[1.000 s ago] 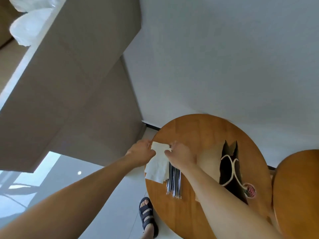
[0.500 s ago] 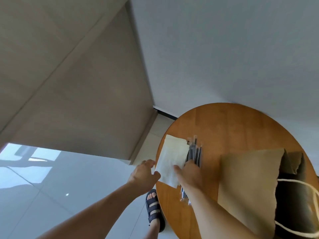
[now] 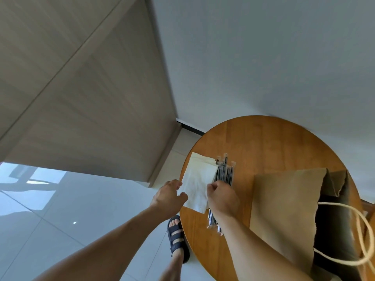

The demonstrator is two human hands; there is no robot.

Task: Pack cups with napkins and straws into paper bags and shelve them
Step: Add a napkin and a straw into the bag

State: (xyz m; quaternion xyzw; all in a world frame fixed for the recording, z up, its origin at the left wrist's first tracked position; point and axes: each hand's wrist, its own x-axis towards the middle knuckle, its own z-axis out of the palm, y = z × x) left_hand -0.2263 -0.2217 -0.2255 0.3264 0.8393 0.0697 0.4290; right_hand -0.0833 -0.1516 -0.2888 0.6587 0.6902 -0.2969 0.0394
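A stack of white napkins [image 3: 197, 179] lies at the left edge of the round wooden table [image 3: 263, 142]. Beside it on the right is a bundle of black wrapped straws [image 3: 225, 171]. My left hand [image 3: 168, 197] pinches the top napkin at its near left edge. My right hand [image 3: 222, 197] has curled fingers that pinch the napkin's right edge, and it covers the middle of the straws. A brown paper bag [image 3: 284, 209] lies flat on the table to the right, its mouth open toward the right, with a pale rope handle [image 3: 363, 236]. No cup is in view.
A beige cabinet side [image 3: 97, 110] rises at the left and a grey wall [image 3: 263, 57] stands behind the table. My sandalled foot [image 3: 177, 238] is on the glossy tiled floor [image 3: 60, 220] by the table's left rim.
Both hands have drawn back from the far end of the napkins to their near end. The view has tilted down, so the bag and table look larger.
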